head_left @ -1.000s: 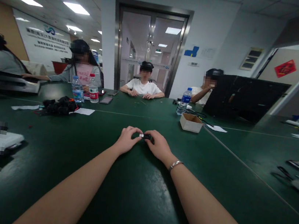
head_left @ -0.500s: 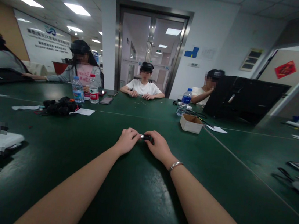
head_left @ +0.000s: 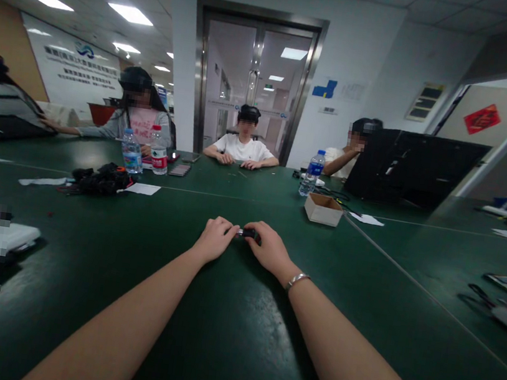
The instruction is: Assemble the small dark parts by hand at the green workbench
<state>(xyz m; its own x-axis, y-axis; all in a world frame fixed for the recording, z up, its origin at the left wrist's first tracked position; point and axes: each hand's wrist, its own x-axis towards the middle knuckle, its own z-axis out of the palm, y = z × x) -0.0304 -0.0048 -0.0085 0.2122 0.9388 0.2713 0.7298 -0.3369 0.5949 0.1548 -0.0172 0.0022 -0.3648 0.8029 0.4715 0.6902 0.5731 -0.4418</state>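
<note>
A small black stick-shaped object with a silver band (head_left: 246, 233) lies level between my two hands, low over the green table (head_left: 227, 312). Its silver end is pinched by the fingertips of my left hand (head_left: 217, 239). My right hand (head_left: 268, 247) grips the black end between thumb and fingers, with a metal bracelet at its wrist. The fingers cover both tips of the object, and I cannot tell its exact kind.
Beyond my hands stand an open cardboard box (head_left: 323, 210) and a water bottle (head_left: 313, 173). Left are two more bottles (head_left: 132, 153), a black tangled bundle (head_left: 101, 180) and paper (head_left: 143, 189). A large black case (head_left: 414, 170) stands right. Several people sit around the table.
</note>
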